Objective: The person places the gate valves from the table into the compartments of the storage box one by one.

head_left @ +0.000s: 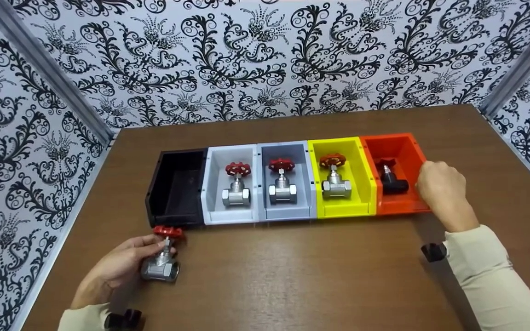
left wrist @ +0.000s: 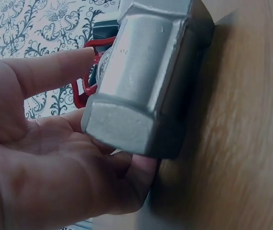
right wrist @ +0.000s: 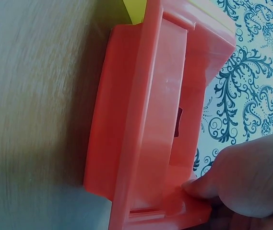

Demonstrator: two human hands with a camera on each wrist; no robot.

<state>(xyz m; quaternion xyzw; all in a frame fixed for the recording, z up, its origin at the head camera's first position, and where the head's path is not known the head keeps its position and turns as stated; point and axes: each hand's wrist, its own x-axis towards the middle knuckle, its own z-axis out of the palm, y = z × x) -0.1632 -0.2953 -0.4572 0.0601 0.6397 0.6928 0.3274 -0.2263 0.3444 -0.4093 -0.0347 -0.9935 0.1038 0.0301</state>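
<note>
My left hand holds a metal gate valve with a red handwheel, thumb and fingers about its neck, in front of the black bin. The left wrist view shows the silver valve body close over the wooden table, with the handwheel partly hidden behind it. At the far right of the row, my right hand grips the side wall of the orange bin. In the right wrist view its thumb presses inside that wall while the other fingers are mostly hidden. A black-bodied valve lies in this bin.
Between the black and orange bins stand a white bin, a grey bin and a yellow bin, side by side. Each holds a silver valve with a red handwheel. Patterned walls border the brown table.
</note>
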